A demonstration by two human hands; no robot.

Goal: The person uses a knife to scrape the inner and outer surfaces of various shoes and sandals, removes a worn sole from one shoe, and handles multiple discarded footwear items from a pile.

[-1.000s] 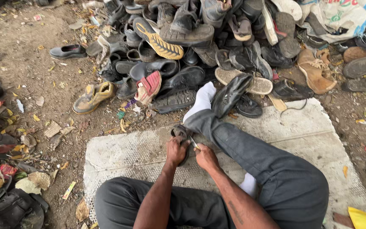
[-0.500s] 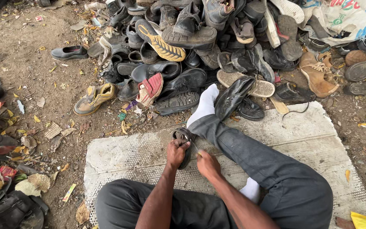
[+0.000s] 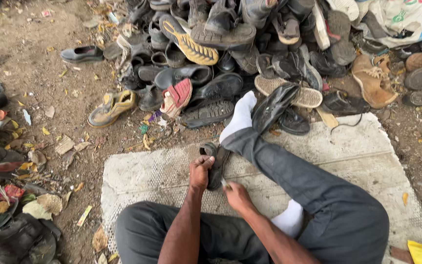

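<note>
Head view: left hand [image 3: 200, 172] grips the dark shoe sole [image 3: 214, 166], fingers clamped on its edge. The sole lies near the mat's [image 3: 142, 176] far edge, left of centre. Right hand [image 3: 238, 195] has fingers closed on 1 small blade [image 3: 224, 183], touching the sole. Shoe pile [image 3: 250, 44] lies beyond the mat.

A person sits on a mat [image 3: 357, 161] on the ground, both hands on a shoe [image 3: 215, 166] just before the knees: left hand [image 3: 200, 171] at its left, right hand [image 3: 238, 195] at its right. A shoe pile [image 3: 250, 54] lies beyond the mat; more shoes [image 3: 6, 234] lie left.
</note>
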